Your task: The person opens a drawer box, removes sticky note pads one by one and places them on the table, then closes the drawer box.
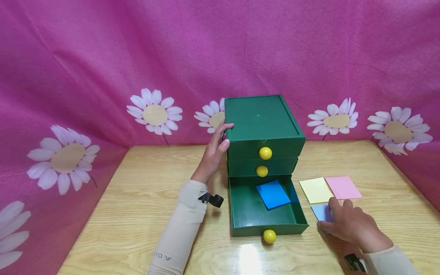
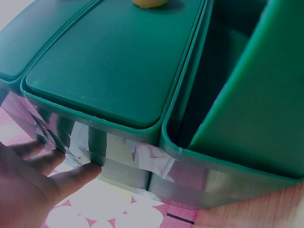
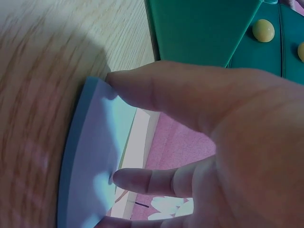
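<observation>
A green three-drawer cabinet [image 1: 262, 118] with yellow knobs [image 1: 265, 153] stands mid-table. Its bottom drawer [image 1: 268, 228] is pulled out, and a blue paper square [image 1: 273, 194] lies inside. My left hand [image 1: 227, 134] rests against the cabinet's upper left side, fingers straight on the wall [image 2: 104, 66] and thumb at the top edge. To the right of the drawer, my right hand [image 1: 326, 215] pinches a light blue paper square [image 1: 321, 212]. In the right wrist view the thumb and a finger hold that paper [image 3: 90, 156], and its edge curls up off the wood.
A yellow paper square [image 1: 315, 190] and a pink one [image 1: 343, 187] lie side by side just beyond my right hand. The wooden table [image 1: 137, 198] is backed by a pink flowered cloth [image 1: 103, 76] on three sides.
</observation>
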A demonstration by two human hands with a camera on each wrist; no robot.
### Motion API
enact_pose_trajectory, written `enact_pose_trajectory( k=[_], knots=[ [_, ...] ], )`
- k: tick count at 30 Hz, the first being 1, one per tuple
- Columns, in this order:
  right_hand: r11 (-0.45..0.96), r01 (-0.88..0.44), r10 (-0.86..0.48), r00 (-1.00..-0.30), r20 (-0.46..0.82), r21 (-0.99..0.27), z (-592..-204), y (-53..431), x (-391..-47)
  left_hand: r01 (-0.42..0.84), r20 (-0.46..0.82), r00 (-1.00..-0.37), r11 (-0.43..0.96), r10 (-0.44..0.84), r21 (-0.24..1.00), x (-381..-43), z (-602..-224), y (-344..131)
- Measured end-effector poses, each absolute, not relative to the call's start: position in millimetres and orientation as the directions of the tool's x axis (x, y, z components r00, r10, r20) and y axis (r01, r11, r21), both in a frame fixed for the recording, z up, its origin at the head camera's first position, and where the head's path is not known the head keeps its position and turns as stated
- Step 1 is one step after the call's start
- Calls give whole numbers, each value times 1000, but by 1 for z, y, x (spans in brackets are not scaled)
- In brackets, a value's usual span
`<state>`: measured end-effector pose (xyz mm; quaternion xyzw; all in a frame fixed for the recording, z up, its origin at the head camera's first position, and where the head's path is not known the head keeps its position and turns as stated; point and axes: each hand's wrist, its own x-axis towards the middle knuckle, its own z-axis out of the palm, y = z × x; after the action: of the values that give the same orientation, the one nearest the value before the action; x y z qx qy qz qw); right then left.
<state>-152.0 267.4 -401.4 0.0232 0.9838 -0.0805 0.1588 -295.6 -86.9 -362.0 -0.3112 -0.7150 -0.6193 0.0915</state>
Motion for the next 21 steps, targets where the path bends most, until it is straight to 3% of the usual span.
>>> enact_pose_trajectory(
  k=[11, 21],
  knots=[
    [985, 73, 20, -949, -314, -157, -402, 268, -151, 550, 502, -787, 42, 359, 834, -268, -332, -87],
    [984, 86, 27, -939, -343, -157, -402, 269, -152, 546, 496, -788, 41, 365, 837, -267, -332, -88]
  ],
)
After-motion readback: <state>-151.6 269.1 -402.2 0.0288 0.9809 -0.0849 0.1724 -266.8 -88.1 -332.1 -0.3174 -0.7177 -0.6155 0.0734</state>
